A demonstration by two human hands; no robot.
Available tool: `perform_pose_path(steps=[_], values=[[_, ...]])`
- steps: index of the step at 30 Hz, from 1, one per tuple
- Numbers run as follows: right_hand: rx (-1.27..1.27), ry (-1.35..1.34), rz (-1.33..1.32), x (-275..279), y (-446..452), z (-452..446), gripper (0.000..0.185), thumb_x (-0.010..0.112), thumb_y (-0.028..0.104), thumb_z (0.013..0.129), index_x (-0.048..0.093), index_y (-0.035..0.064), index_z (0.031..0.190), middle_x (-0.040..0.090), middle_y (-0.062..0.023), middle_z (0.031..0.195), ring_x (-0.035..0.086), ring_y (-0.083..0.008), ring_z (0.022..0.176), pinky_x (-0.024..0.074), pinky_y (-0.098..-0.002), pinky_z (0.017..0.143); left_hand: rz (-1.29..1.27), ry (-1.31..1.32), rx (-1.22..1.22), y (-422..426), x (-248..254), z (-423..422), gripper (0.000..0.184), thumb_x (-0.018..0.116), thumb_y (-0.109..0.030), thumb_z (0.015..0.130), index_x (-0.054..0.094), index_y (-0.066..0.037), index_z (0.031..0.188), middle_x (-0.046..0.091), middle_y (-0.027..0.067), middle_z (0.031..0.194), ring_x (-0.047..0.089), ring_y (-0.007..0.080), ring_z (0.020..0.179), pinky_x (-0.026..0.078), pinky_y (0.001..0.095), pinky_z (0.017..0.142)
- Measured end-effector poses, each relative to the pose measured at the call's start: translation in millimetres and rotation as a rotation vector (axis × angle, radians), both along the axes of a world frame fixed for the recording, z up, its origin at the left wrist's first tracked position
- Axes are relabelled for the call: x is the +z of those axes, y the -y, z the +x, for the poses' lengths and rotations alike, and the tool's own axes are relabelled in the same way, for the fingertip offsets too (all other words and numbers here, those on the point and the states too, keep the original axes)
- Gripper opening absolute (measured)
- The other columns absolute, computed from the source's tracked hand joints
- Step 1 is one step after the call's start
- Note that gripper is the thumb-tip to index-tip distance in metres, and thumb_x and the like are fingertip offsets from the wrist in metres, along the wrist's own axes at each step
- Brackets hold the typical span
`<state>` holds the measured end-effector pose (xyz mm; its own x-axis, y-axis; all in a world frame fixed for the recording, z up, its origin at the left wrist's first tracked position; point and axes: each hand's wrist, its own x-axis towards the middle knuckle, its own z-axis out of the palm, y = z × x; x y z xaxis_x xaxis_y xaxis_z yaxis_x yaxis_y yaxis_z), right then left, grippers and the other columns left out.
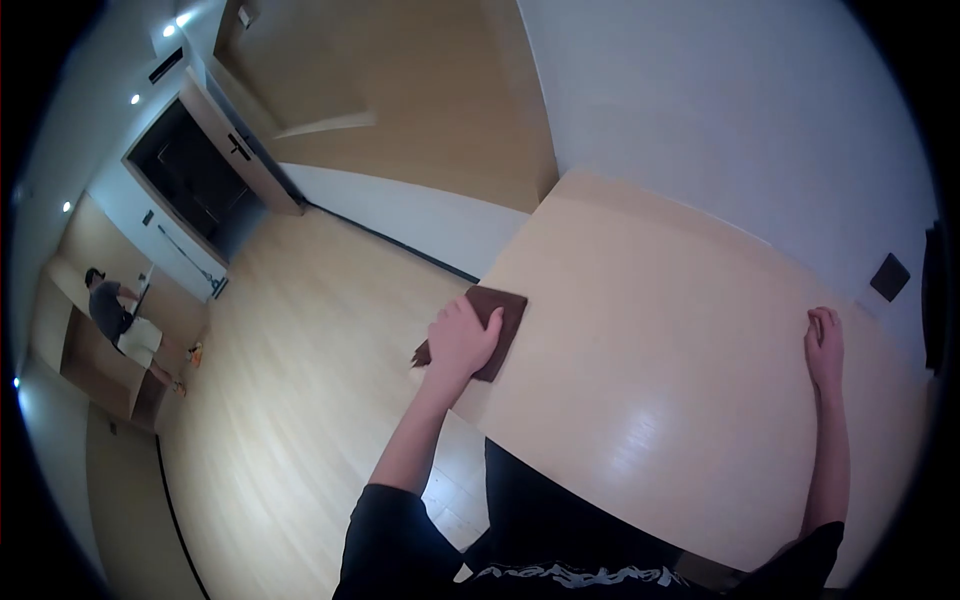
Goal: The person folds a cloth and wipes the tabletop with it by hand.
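A dark brown cloth (510, 318) lies folded over the left edge of a pale wooden tabletop (640, 300), with its frayed end hanging past the edge. My left hand (465, 340) presses on this cloth and grips it, the thumb spread over its top. Over the right part of the tabletop is my right hand (824, 345), its fingers curled loosely together with nothing visible in them. A black square wall plate (889, 277) is the nearest thing to that hand.
At the far left another person (125, 320) stands by a wooden shelf unit (85, 350). A mop (215, 284) leans near the open door (225, 140). White wall borders the tabletop's far side, and wooden floor (290, 330) lies left.
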<state>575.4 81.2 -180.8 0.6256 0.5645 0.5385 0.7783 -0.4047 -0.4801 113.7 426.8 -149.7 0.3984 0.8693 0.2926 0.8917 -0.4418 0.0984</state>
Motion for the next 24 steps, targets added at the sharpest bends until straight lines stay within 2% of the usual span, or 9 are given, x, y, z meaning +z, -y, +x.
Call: perform_pose_path(steps=[6,9,11,12,14,15,16,18,24], values=[[0.016,0.010,-0.010,-10,-14,8,0.015,0.051,0.000,0.087,0.055,0.0009,0.102,0.055,-0.0139,0.110,0.054,-0.0311,0.102,0.0443,-0.0365,0.090,0.014,0.048,-0.061,-74,-14,90,0.059,0.052,-0.054,0.088,0.054,0.004,0.100,0.063,0.0251,0.098,0.063,0.0411,0.092,0.051,0.0491,0.081],[-0.019,0.039,0.004,1,-22,-2,0.015,0.051,0.000,0.086,0.055,0.0004,0.100,0.055,-0.0137,0.109,0.054,-0.0305,0.102,0.0457,-0.0353,0.087,-0.048,0.020,-0.082,-106,-9,137,0.063,0.053,-0.054,0.086,0.051,0.005,0.108,0.061,0.0233,0.104,0.062,0.0372,0.098,0.050,0.0477,0.082],[-0.035,-0.037,0.022,15,-22,-9,0.015,0.051,0.000,0.085,0.055,0.0005,0.100,0.054,-0.0135,0.109,0.055,-0.0299,0.101,0.0473,-0.0336,0.082,-0.100,0.012,-0.048,-120,-3,171,0.070,0.050,-0.055,0.086,0.046,0.007,0.120,0.056,0.0242,0.117,0.056,0.0376,0.109,0.046,0.0501,0.088],[-0.062,-0.037,0.023,21,-21,-11,0.015,0.051,0.000,0.085,0.055,0.0005,0.100,0.054,-0.0135,0.109,0.055,-0.0299,0.101,0.0473,-0.0336,0.082,-0.100,0.009,-0.075,-125,-2,185,0.070,0.050,-0.055,0.086,0.046,0.007,0.120,0.056,0.0242,0.117,0.056,0.0376,0.109,0.046,0.0501,0.088],[-0.029,-0.018,0.013,29,-19,-17,0.016,0.051,-0.001,0.084,0.056,0.0007,0.099,0.055,-0.0131,0.109,0.056,-0.0291,0.100,0.0483,-0.0319,0.079,-0.066,-0.014,-0.043,-135,3,206,0.079,0.047,-0.057,0.087,0.038,0.008,0.131,0.049,0.0250,0.128,0.051,0.0389,0.117,0.042,0.0543,0.093],[-0.060,-0.056,0.041,35,-22,-23,0.017,0.053,-0.001,0.083,0.056,0.0009,0.099,0.055,-0.0138,0.108,0.056,-0.0308,0.099,0.0478,-0.0346,0.081,-0.094,-0.018,-0.052,-141,6,216,0.084,0.045,-0.058,0.087,0.033,0.009,0.136,0.047,0.0251,0.131,0.049,0.0397,0.119,0.040,0.0555,0.095],[-0.084,-0.057,0.031,35,-20,-25,0.017,0.053,-0.001,0.083,0.056,0.0009,0.099,0.055,-0.0138,0.108,0.056,-0.0308,0.099,0.0478,-0.0346,0.081,-0.054,0.003,-0.051,-144,5,223,0.084,0.045,-0.058,0.087,0.034,0.009,0.137,0.048,0.0255,0.130,0.049,0.0407,0.119,0.040,0.0553,0.095],[-0.071,0.118,-0.038,35,-7,-26,0.018,0.053,0.000,0.081,0.057,0.0011,0.098,0.056,-0.0146,0.108,0.056,-0.0327,0.100,0.0468,-0.0378,0.085,-0.030,-0.015,-0.027,-145,7,239,0.086,0.044,-0.058,0.087,0.033,0.009,0.138,0.046,0.0274,0.134,0.047,0.0418,0.121,0.038,0.0558,0.098],[-0.065,0.077,-0.054,54,3,-35,0.019,0.053,-0.001,0.079,0.057,0.0018,0.097,0.057,-0.0145,0.106,0.056,-0.0324,0.101,0.0462,-0.0389,0.085,-0.035,-0.006,-0.016,-130,13,281,0.086,0.039,-0.056,0.088,0.032,0.013,0.138,0.036,0.0325,0.142,0.035,0.0444,0.131,0.026,0.0609,0.105]])
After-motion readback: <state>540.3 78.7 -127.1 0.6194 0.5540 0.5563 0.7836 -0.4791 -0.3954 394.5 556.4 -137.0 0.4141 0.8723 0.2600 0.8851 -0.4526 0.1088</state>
